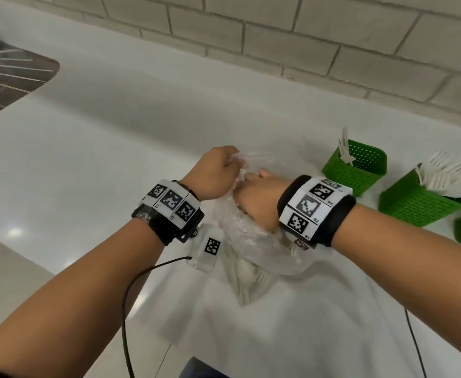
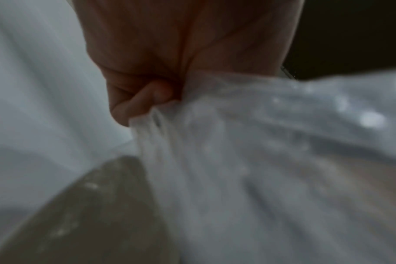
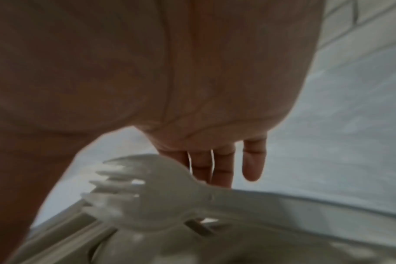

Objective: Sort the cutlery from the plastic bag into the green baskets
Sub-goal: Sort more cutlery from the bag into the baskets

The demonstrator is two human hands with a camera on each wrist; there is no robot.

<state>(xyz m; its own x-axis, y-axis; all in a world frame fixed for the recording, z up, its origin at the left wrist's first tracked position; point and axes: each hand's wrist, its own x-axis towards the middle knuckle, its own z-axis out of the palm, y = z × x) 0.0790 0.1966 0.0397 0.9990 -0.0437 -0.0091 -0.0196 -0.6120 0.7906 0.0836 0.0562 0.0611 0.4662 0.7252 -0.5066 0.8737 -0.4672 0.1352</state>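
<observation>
2 hands at the bag mouth: spill and snag risks

Left hand [image 1: 215,173] has its fingers curled tight on a gathered edge of the clear crinkled plastic bag [image 1: 254,241], as the left wrist view confirms [image 2: 147,100]. Right hand [image 1: 254,203] reaches into the bag's opening; its fingers [image 3: 252,160] hang straight and relaxed, grasping nothing, just beside a white plastic fork [image 3: 147,196] lying inside. More white cutlery [image 1: 247,279] rests at the bag's near end on the counter.

Risks, as judged:
- If the left grip slips, the mouth may collapse over the right hand and hide the pieces.
- Fork tines could catch or pierce the thin film during withdrawal.
- A pull without bracing may drag the bag and scatter cutlery.
- 3 green perforated plastic baskets [image 1: 356,166] stand close together at right, 2 showing white cutlery; a hasty drop could land in the wrong one or tip a basket.

Surface: smooth white countertop [image 1: 114,118], glossy. Behind it, a pale brick-pattern wall [image 1: 278,36]. A dark striped surface [image 1: 11,75] lies far left.
</observation>
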